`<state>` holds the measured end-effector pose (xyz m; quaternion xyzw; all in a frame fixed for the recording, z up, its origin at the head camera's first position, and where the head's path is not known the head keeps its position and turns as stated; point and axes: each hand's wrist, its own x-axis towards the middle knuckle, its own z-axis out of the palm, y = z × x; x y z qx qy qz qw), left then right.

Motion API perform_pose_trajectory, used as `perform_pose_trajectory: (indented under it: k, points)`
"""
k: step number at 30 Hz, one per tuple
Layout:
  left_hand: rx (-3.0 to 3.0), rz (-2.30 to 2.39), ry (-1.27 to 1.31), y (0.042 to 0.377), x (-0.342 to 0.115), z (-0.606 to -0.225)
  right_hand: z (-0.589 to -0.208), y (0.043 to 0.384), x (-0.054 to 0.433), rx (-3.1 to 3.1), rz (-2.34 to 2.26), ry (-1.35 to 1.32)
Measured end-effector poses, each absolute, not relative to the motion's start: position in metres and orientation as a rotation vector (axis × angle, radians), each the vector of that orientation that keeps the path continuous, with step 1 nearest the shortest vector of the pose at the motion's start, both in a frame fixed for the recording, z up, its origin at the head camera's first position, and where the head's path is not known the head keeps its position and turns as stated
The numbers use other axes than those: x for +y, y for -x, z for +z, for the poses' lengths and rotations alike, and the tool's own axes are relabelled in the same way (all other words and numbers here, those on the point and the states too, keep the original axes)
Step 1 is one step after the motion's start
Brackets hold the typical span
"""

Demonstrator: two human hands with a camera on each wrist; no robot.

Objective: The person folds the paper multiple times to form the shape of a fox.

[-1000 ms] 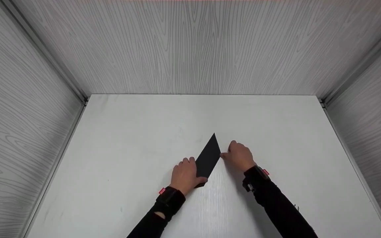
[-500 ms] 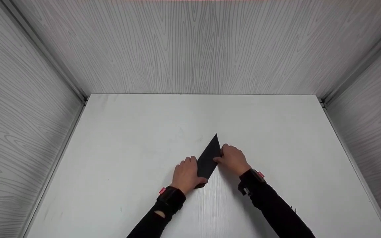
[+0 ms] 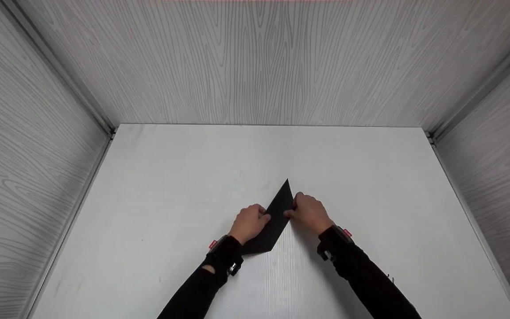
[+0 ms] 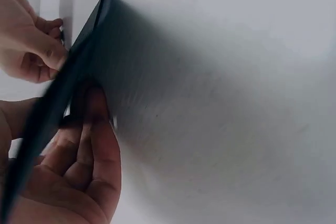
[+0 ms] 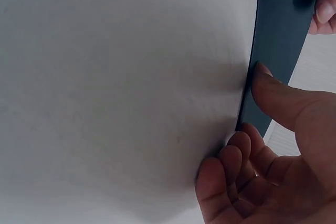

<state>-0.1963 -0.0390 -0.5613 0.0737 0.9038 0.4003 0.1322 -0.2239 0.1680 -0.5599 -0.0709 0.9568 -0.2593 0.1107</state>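
A thin black sheet, like card or folded paper [image 3: 277,223], stands tilted above the white table, its pointed corner away from me. My left hand [image 3: 247,223] pinches its left edge; in the left wrist view the fingers [image 4: 102,148] lie on one side of the sheet [image 4: 39,111] and the thumb on the other. On the opposite edge my right hand [image 3: 310,215] pinches it, with the thumb [image 5: 275,95] flat against the dark face [image 5: 281,30] and the other fingers curled at the edge. Whether the sheet has one layer or more is hard to tell.
The white tabletop [image 3: 184,177] spreads around both hands. Grey wood-grain panels rise at the back [image 3: 255,66], on the left [image 3: 20,186] and on the right [image 3: 498,146]. Small dark bits [image 3: 390,278] show beside the right sleeve.
My right hand has come in from the right and taken the sheet's right edge. My left hand has shifted its hold farther up the left edge, and the sheet's near end now shows wider.
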Motion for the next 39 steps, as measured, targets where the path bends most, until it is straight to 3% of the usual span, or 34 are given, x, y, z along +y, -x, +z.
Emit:
perform_pose_trajectory:
  k: [14,24,39]
  points:
    - [2.580,1.396,-0.092,0.195,-0.045,-0.571,-0.560,0.222,0.179,2.740,-1.005,0.144]
    - [2.479,1.870,0.060,0.191,-0.037,-0.555,-0.551,0.215,0.178,2.590,-1.511,0.370]
    - [2.155,2.135,-0.121,0.186,-0.036,-0.543,-0.540,0.198,0.174,2.459,-1.753,0.447]
